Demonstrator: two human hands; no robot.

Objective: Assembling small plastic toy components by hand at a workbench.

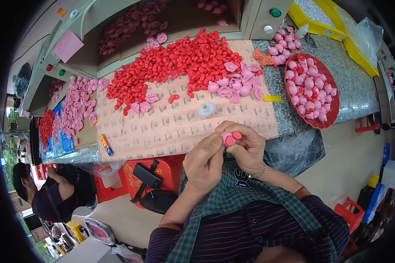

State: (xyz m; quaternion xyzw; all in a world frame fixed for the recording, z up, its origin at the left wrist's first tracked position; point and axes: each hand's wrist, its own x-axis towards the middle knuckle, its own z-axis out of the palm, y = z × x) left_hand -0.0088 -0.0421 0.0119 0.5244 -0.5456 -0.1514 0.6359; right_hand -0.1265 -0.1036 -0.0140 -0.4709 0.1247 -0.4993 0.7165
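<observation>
Between both hands, at the near edge of the mat, is a small pink toy part (pixel 226 135) with two red rounded ends. My left hand (pixel 205 160) pinches it from the left with thumb and fingers. From the right, the bent fingers and thumb of my right hand (pixel 249 149) close on it too. Just beyond them a white bottle with a narrow tip (pixel 206 110) stands on the pale pink mat (pixel 171 127). Farther off lies a large heap of small red pieces (pixel 175 61), with loose pink pieces (pixel 237 83) at its right side.
A red scalloped bowl (pixel 330 117) of pink-and-red parts sits on the granite counter at right, near yellow trays (pixel 322 26). At left are a glue tube (pixel 105 145) and more pink pieces (pixel 74 107). A red stool (pixel 134 186) holds a black bag; another person (pixel 57 193) sits at left.
</observation>
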